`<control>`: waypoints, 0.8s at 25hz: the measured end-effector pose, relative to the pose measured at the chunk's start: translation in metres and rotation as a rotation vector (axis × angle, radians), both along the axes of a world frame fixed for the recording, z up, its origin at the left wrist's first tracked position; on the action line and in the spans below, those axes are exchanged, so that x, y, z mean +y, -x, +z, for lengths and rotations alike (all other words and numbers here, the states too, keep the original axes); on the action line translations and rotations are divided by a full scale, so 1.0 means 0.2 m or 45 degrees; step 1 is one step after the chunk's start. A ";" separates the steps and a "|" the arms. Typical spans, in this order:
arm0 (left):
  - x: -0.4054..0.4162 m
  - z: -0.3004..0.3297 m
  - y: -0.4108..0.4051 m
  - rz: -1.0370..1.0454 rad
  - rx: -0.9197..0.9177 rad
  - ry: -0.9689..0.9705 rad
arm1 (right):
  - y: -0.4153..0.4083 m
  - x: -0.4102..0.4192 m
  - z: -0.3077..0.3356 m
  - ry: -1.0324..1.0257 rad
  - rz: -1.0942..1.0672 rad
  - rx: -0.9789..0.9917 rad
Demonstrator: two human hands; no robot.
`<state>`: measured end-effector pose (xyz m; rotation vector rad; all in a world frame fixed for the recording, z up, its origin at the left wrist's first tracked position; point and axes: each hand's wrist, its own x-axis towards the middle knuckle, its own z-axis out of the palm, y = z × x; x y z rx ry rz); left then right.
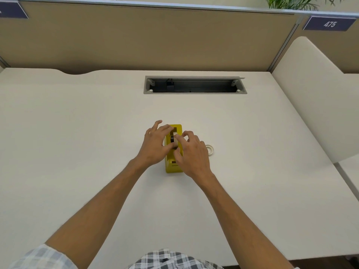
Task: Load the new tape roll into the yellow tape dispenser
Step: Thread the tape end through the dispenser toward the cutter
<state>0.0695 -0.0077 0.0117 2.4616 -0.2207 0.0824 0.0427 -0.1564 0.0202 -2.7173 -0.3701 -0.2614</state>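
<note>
The yellow tape dispenser (pixel 173 166) stands in the middle of the white desk (pixel 77 133), its long side pointing away from me. In its open cavity sits a pale tape roll on a dark hub (pixel 173 139), partly hidden by fingers. My left hand (pixel 156 145) clasps the dispenser's left side, with its thumb and fingertips at the cavity. From the right, my right hand (pixel 192 155) pinches the roll with thumb and forefinger. A second pale tape ring (pixel 211 149) lies flat on the desk just right of my right hand.
An open cable tray slot (pixel 194 85) is cut into the desk behind the dispenser. A tan partition wall (pixel 145 39) closes the back, and a cream side panel (pixel 314 98) rises at the right.
</note>
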 end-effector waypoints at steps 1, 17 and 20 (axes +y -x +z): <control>0.00 -0.01 0.00 -0.027 0.007 -0.030 | 0.00 0.00 0.00 0.005 -0.001 -0.002; -0.04 0.00 0.02 0.042 0.112 0.136 | 0.00 -0.01 0.00 -0.006 0.006 -0.001; -0.03 0.01 0.02 0.049 0.052 0.157 | -0.01 -0.01 0.00 -0.008 -0.001 -0.002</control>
